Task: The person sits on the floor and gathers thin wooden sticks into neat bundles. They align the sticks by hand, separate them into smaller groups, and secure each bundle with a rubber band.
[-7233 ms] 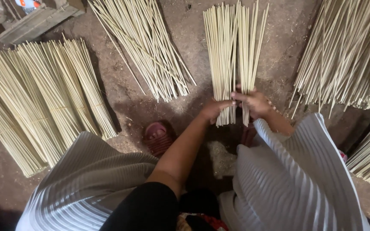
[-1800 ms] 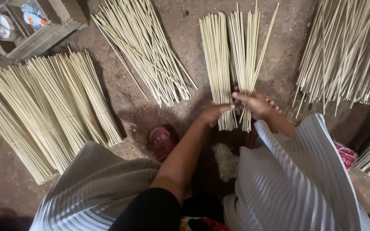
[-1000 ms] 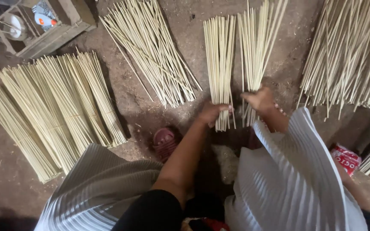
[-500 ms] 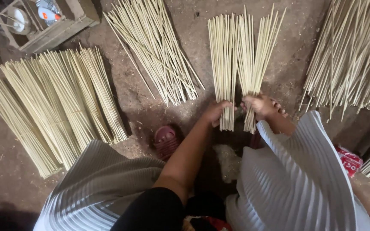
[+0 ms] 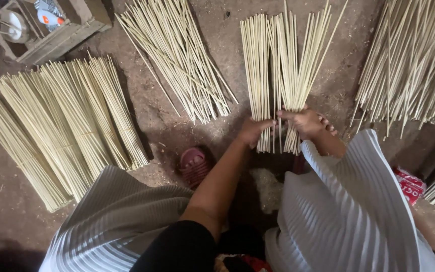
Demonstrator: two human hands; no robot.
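With fingertips lost among the sticks, the left hand [image 5: 254, 130] and right hand [image 5: 305, 122] each gripped the near end of the stick bundle [image 5: 284, 70] fanned on the dirt floor [image 5: 167, 126].

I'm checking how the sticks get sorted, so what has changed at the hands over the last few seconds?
The stick bundle under the hands has spread from one tight sheaf into separate fanned groups. The left hand now presses the left group's lower ends, while the right hand grips the right group. The other stick piles and the wooden crate lie as before.
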